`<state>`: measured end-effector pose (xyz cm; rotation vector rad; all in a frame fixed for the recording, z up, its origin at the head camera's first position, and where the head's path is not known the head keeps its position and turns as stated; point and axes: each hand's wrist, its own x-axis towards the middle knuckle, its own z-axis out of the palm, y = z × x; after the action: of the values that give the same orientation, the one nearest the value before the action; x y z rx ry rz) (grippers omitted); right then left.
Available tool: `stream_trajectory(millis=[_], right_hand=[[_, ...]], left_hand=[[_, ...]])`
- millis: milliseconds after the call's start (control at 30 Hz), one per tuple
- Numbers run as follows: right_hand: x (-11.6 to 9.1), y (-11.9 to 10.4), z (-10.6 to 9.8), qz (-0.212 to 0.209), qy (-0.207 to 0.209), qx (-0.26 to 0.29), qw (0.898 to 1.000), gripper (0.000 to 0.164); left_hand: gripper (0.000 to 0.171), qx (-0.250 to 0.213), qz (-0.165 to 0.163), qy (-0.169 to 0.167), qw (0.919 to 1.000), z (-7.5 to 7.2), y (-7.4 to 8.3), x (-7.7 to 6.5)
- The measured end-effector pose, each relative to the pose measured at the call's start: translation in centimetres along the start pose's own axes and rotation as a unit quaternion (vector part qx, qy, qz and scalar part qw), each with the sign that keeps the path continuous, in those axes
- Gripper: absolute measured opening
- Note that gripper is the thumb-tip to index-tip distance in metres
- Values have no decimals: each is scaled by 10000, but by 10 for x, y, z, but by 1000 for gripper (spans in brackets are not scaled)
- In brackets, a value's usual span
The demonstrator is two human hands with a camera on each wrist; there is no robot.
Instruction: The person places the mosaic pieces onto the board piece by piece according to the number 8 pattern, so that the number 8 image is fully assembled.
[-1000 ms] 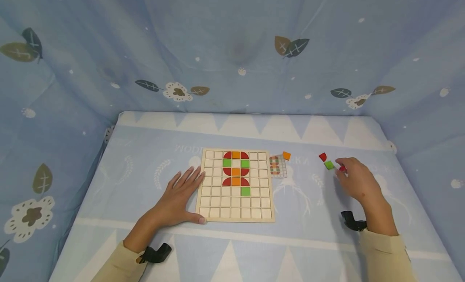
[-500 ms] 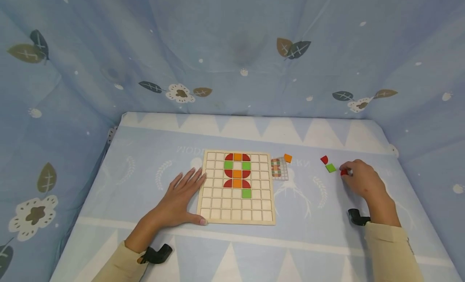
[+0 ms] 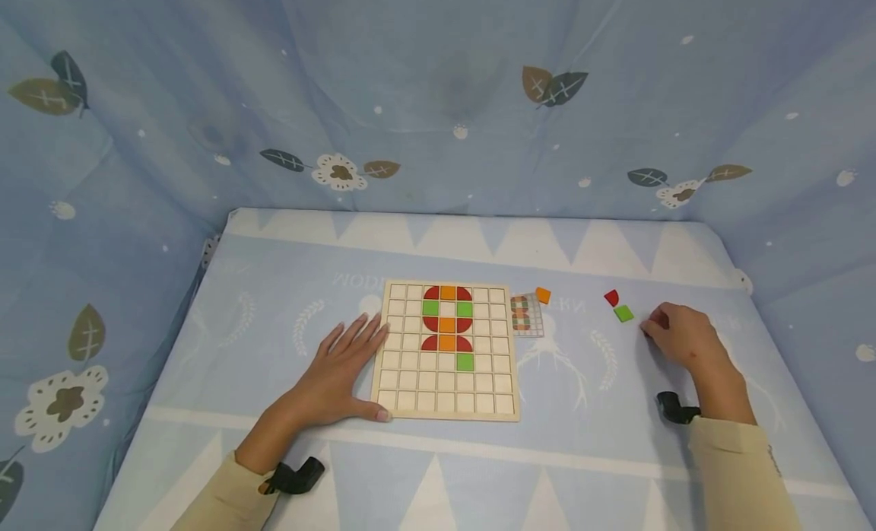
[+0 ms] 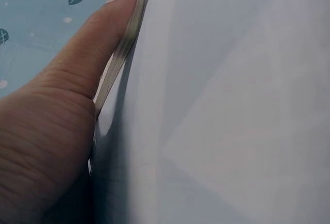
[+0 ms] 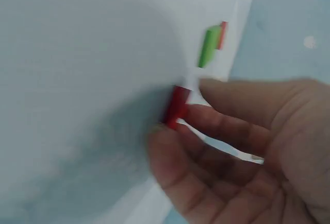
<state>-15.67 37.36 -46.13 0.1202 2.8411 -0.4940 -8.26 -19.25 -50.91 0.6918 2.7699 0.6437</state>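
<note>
My left hand [image 3: 335, 383] lies spread beside a wooden grid board [image 3: 408, 381], its straight fingertips on the left edge and its thumb at the near left corner. In the left wrist view the thumb [image 4: 87, 54] runs along the board's side. Red rounded tiles, orange squares and green squares fill some of the board's cells. Off to the right, my right hand [image 3: 684, 337] pinches a red tile [image 5: 176, 105] close to the tabletop; the head view hides this tile. Just left of that hand lie a green square tile [image 3: 623, 313] and a red quarter-round tile [image 3: 611, 297].
A small pattern card [image 3: 528, 318] lies against the board's right side, with an orange square tile [image 3: 543, 295] at its upper corner. Patterned cloth [image 3: 458, 97] hangs behind and beside the table. Each wrist wears a black mount [image 3: 296, 476].
My right hand has drawn slightly right, away from the green tile, and the red tile at its fingertips has gone from the head view. The left hand stays put on the board.
</note>
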Motion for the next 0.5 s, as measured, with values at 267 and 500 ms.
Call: stream_trajectory(millis=[267,500], right_hand=[[-1,-5,-7,203,-528,61,9984,25],[-10,4,-2,160,9,357,9992,27]], left_hand=[[137,-6,-16,-11,10000,-2,0,0],[137,-27,-23,-32,10000,0,0,0]])
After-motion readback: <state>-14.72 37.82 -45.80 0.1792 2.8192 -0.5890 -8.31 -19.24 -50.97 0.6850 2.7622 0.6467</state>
